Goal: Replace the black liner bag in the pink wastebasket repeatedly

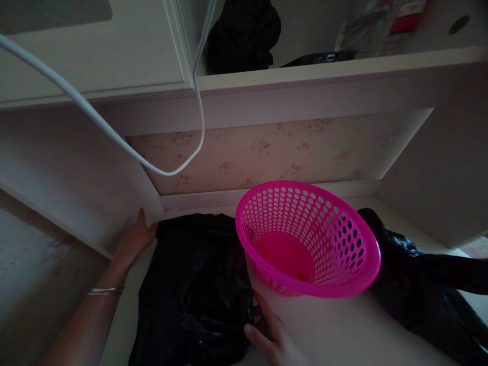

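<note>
Black plastic bag (194, 284): sits on left part of white surface (324, 330), reaches nearly to back edge, runs out of view at bottom. Looks slack and creased, so probably wants support on more than one side to hold shape. Can't see contents.

Left hand (137, 236): at bag's back-left corner, close against side panel (95, 198). Points one digit up by panel, hides the other fingertips at bag's corner. Can't tell how far closed or whether gripping plastic. Likely there to steady far corner in a tight gap.

Right hand (274, 333): at bag's right edge, nearer front than left hand. Shows thumb and index finger apart, both up against bag's side; curls the rest into shadow. Can't tell if any plastic is pinched. Reads as counter-support, opposite left hand.

Pink basket (328, 291): just right of bag, toward back edge of surface. Faces opening up and toward viewer; might be tilted, can't tell from this angle. Probably set there to leave the left corner to the bag.

Second black bag (404, 290): right of basket, toward right end of surface, partly hidden by rim. Seems to box basket in.

White cable (168, 173): hangs in a loop above surface, clear of both hands.
</note>
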Demonstrator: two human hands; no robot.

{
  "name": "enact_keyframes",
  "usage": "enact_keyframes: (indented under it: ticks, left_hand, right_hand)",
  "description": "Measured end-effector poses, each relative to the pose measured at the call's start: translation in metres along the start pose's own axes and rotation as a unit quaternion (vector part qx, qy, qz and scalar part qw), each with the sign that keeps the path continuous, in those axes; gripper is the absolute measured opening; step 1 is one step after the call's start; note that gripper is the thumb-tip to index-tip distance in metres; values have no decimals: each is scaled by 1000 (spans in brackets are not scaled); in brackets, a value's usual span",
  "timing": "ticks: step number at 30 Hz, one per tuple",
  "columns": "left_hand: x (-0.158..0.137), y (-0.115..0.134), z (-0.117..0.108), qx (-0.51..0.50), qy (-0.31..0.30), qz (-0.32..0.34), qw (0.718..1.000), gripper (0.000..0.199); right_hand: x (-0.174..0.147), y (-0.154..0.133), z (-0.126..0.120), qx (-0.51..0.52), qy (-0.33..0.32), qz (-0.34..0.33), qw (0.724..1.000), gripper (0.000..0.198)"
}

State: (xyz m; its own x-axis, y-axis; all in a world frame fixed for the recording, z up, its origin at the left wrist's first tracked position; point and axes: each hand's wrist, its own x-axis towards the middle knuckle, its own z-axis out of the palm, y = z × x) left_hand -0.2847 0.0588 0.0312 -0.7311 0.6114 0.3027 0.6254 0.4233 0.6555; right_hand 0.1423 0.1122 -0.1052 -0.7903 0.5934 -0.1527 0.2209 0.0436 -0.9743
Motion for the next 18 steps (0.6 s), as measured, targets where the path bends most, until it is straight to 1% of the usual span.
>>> enact_keyframes:
  ticks: [2,3,4,6,7,9,11,13,15,18]
  left_hand:
    - [-12,21,15,56,-9,44,997,45]
    - [-21,33,26,71,-31,75,994,44]
    - [-31,45,40,78,-66,110,989,41]
    - [-54,66,74,85,-157,178,968,35]
    - [-64,73,92,91,-191,200,957,35]
    - [-78,82,126,111,-233,215,942,36]
    - [-81,83,153,138,-255,210,934,41]
    - [-75,77,170,168,-267,193,929,50]
    - [-65,66,179,196,-271,171,927,58]
    - [-55,47,186,226,-264,149,926,58]
  right_hand:
    - [2,5,5,-21,7,-15,1000,77]
    - [4,7,8,-41,18,-25,999,76]
    - [6,7,11,-61,30,-35,997,74]
    - [10,4,16,-97,48,-43,993,69]
    - [12,0,17,-114,49,-36,992,67]
    - [16,-10,19,-145,29,-8,989,62]
    - [20,-19,20,-175,-7,11,985,58]
    - [23,-23,22,-206,-35,19,978,58]
    - [25,-21,24,-248,-58,24,967,63]
    - [27,-12,29,-291,-103,19,951,69]
